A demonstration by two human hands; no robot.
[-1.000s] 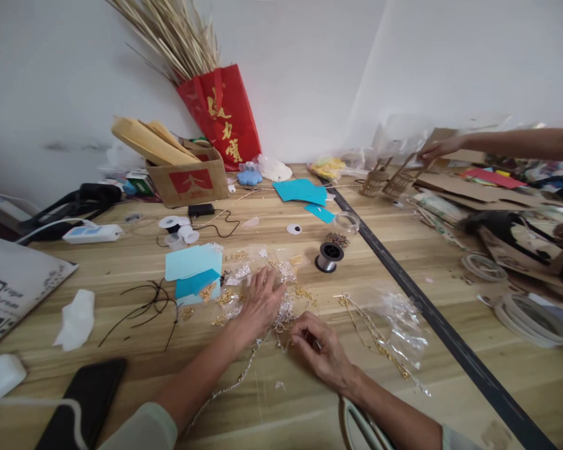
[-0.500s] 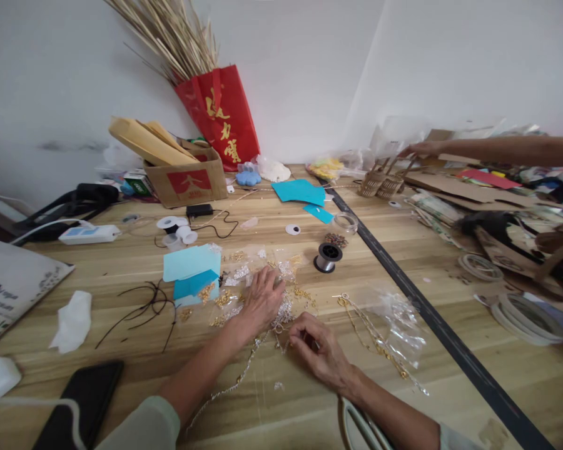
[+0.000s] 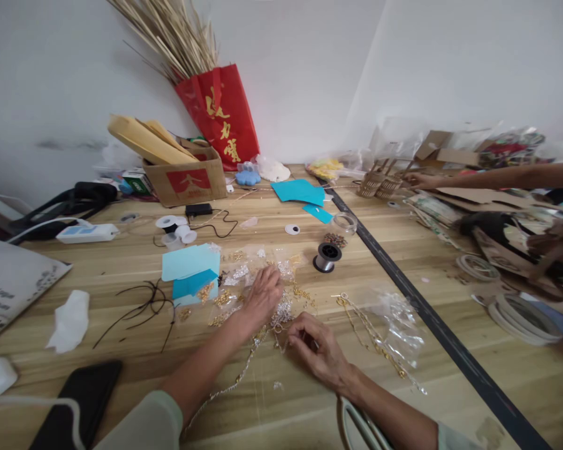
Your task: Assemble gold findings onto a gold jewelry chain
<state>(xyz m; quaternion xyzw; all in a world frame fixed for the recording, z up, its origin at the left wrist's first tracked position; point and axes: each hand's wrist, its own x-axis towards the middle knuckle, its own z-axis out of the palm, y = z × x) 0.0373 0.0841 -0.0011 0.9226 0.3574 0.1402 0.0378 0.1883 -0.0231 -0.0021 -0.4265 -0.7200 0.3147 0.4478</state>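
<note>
My left hand (image 3: 263, 295) rests with bent fingers among the small beads and findings, its fingertips hidden from me. Just below it lies a heap of silvery beads (image 3: 283, 311), with gold findings (image 3: 301, 292) beside it. My right hand (image 3: 319, 350) is closed in a pinch at the end of a thin beaded chain (image 3: 279, 342). From there a longer chain (image 3: 244, 374) trails down and left across the table. To the right lies a gold chain necklace (image 3: 370, 334), partly against a clear plastic bag (image 3: 398, 325).
A spool of wire (image 3: 327, 257) and a round clear dish (image 3: 344, 223) stand beyond my hands. Blue cards (image 3: 190, 261) and black cord (image 3: 152, 309) lie left. Green-handled pliers (image 3: 363, 425) sit under my right forearm. Another person's hand (image 3: 422, 180) reaches in from the right.
The other person's hand has moved down beside the small woven baskets, and the cardboard there has shifted. My own hands stay almost in place.
</note>
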